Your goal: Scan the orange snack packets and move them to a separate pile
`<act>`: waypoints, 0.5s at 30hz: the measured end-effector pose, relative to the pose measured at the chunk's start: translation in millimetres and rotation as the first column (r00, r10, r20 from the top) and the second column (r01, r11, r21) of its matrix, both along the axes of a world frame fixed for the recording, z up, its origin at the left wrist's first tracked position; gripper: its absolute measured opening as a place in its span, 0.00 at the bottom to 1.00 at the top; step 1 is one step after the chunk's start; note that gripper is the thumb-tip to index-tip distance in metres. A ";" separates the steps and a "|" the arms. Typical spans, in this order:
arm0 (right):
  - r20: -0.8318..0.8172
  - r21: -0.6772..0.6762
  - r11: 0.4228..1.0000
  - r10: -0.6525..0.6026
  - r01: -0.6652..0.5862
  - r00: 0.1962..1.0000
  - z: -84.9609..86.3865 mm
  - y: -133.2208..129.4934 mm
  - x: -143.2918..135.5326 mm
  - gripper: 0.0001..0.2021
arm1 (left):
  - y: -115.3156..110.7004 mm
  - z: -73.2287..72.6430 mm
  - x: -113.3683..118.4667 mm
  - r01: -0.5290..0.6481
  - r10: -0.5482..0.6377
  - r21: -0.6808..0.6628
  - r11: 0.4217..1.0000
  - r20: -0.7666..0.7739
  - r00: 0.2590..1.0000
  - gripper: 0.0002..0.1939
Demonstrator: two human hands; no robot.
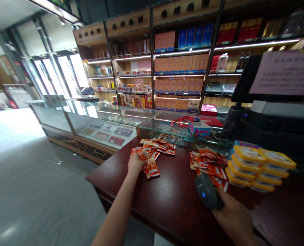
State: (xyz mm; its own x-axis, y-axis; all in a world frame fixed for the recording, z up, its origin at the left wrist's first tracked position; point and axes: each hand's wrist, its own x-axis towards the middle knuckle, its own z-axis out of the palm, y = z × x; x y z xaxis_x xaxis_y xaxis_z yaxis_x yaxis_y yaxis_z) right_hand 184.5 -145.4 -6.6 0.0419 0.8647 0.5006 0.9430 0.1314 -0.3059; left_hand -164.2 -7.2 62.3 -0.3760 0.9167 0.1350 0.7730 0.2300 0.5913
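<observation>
My left hand [136, 165] is closed around an orange snack packet [138, 151] above the left part of the dark red counter. Another snack packet [152, 168] lies just right of my fingers, and behind it is a loose pile of the same packets [162, 146]. In my right hand [232, 213] is a black barcode scanner [208, 193] with a small blue light lit. Its head points toward a second pile of orange packets [209, 164] and partly covers the near edge of that pile. My right fingers are mostly hidden beneath the scanner.
Stacked yellow-lidded tubs [251, 164] stand right of the piles. Beyond the wooden counter [167, 201] are glass display cases [111, 119], with a small blue and pink box [200, 130] on top. A monitor [277, 75] with a paper sheet rises at right. Shelves of boxes line the wall.
</observation>
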 end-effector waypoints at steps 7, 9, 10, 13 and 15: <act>-0.462 -0.067 0.991 0.070 -0.114 0.884 28.2 4.0 -12.0 0.18 | 7.8 -9.2 77.7 0.283 -0.421 0.349 0.894 0.434 0.796 0.14; -0.613 -0.017 0.976 0.160 -0.215 0.774 36.8 5.7 -16.4 0.18 | 15.6 -18.4 105.4 0.274 -0.486 0.431 0.860 0.524 0.700 0.15; -0.657 0.007 0.970 0.187 -0.241 0.730 41.0 5.9 -19.0 0.17 | 19.9 -23.5 116.8 0.268 -0.505 0.456 0.848 0.548 0.667 0.16; -0.698 0.054 0.966 0.217 -0.252 0.683 51.5 3.7 -27.9 0.17 | 30.7 -39.7 137.6 0.261 -0.533 0.491 0.831 0.566 0.629 0.16; -0.661 0.084 0.967 0.235 -0.242 0.712 55.9 1.2 -33.1 0.16 | 34.4 -50.5 141.4 0.264 -0.537 0.496 0.827 0.560 0.631 0.16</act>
